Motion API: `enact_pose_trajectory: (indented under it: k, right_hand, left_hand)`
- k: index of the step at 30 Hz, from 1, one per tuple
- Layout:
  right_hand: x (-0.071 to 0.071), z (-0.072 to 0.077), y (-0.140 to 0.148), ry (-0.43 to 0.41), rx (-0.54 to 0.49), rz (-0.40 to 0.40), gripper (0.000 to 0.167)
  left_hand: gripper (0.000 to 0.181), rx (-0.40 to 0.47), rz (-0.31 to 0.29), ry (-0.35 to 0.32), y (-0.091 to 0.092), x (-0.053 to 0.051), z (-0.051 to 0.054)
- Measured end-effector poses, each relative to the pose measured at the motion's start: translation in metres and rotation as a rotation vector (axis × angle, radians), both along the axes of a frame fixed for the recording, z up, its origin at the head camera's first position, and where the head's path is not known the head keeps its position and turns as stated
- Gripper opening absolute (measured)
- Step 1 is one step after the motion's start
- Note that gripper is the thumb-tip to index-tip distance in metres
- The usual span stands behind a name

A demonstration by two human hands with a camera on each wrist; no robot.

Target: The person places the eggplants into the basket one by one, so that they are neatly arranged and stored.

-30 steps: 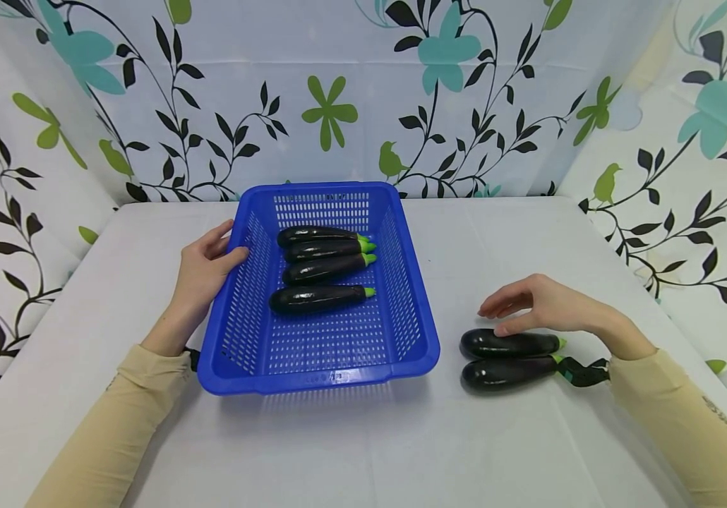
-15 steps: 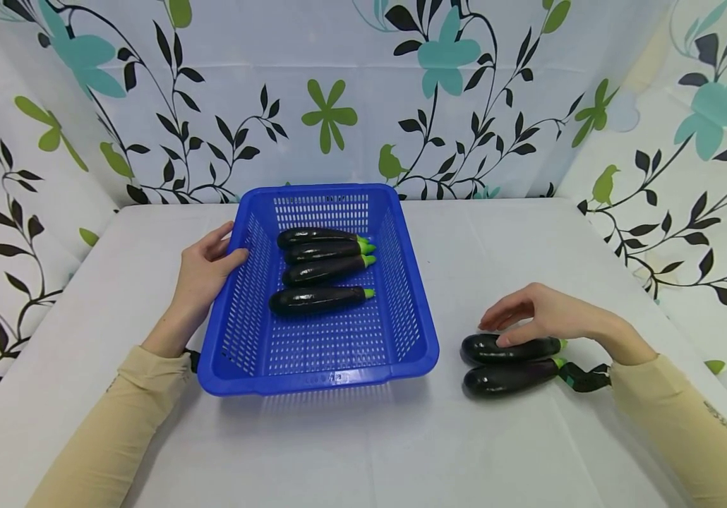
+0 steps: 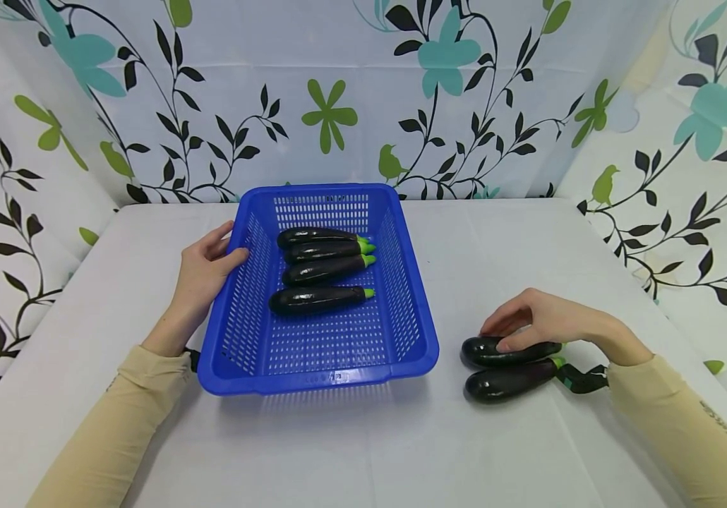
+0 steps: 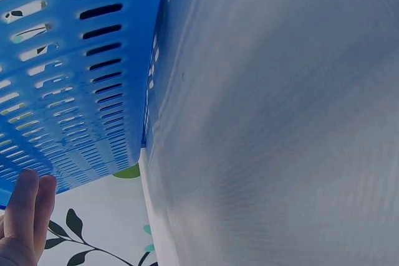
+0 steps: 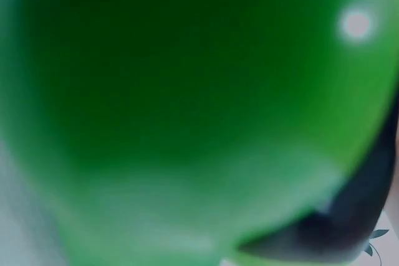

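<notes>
Eggplants (image 3: 322, 300), four in number, lie in a blue basket (image 3: 300, 382) in the head view, three close together and one slightly apart, green stalks toward the right. The left hand (image 3: 203, 267) grips the basket's left rim, thumb over the top; the right hand (image 3: 544, 317) pinches the far eggplant (image 3: 503, 358) on the bench (image 3: 363, 451), with the near eggplant (image 3: 506, 383) just beside it. Their skin is glossy, so a light pinch might let the held one slip or roll; the neighbour could be nudged away too, as the black strap (image 3: 582, 379) at that wrist reaches its stalk. In the left wrist view, fingers rest against the basket's outer wall; an uneven pull there could tip it and slide the load. The right wrist view is mostly green blur, probably a stalk end near the lens, so I cannot tell from it how firm the hold is.
</notes>
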State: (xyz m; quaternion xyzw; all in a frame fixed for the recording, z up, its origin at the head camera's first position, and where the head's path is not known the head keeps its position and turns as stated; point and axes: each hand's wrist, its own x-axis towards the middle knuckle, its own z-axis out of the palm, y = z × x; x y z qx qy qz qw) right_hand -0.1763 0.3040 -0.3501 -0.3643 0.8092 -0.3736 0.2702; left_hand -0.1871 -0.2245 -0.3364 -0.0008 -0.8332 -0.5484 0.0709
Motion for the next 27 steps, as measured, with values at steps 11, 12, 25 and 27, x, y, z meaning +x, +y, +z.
enact_pose_trajectory:
  k: [11,12,25,27]
  right_hand:
    - [-0.0011,-0.0006,0.0007,-0.065,0.002,-0.043,0.029]
    - [-0.0014,-0.0009,0.0008,-0.061,0.0,-0.039,0.029]
    - [-0.0068,0.0041,0.0013,-0.045,0.01,-0.042,0.031]
    - [-0.0084,0.0056,0.0018,-0.041,0.009,-0.048,0.031]
  left_hand:
    - [0.065,-0.003,-0.01,-0.005,-0.0005,-0.0011,-0.0013]
    - [0.065,-0.004,-0.01,-0.005,-0.0005,-0.0013,-0.0016]
    - [0.065,0.004,-0.002,-0.002,-0.0002,0.0005,-0.0004]
    - [0.065,0.003,-0.001,0.001,0.0001,0.0007,-0.0004]
